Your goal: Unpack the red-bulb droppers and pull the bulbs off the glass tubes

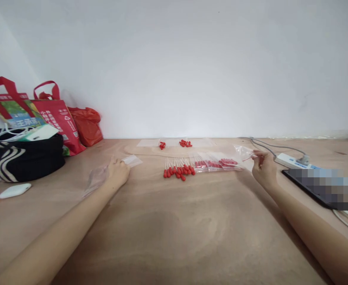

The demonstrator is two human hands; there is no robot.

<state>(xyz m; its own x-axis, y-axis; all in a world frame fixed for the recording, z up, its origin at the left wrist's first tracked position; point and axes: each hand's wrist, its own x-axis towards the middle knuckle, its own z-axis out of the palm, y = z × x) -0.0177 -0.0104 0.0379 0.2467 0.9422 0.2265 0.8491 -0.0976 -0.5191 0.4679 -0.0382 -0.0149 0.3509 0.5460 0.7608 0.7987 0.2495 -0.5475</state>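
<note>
My left hand (118, 172) rests low over the table with its fingers curled on a clear plastic bag (132, 160); more thin clear bags (95, 180) lie beneath and beside its wrist. At the right, my right hand (263, 168) pinches the edge of a clear plastic bag (244, 152), lifted a little off the table. Between the hands lies a loose bunch of red-tipped sticks (180, 169), tips toward me. Just right of it, a row of clear bags with red-tipped sticks inside (215, 163) lies flat, close to my right hand.
By the wall lie flat bags with small groups of red tips (186, 143). On the left stand red shopping bags (58, 118), a black striped pouch (28, 154) and a white device (15, 190). At the right are a power strip (289, 161) with cables and a phone (319, 188).
</note>
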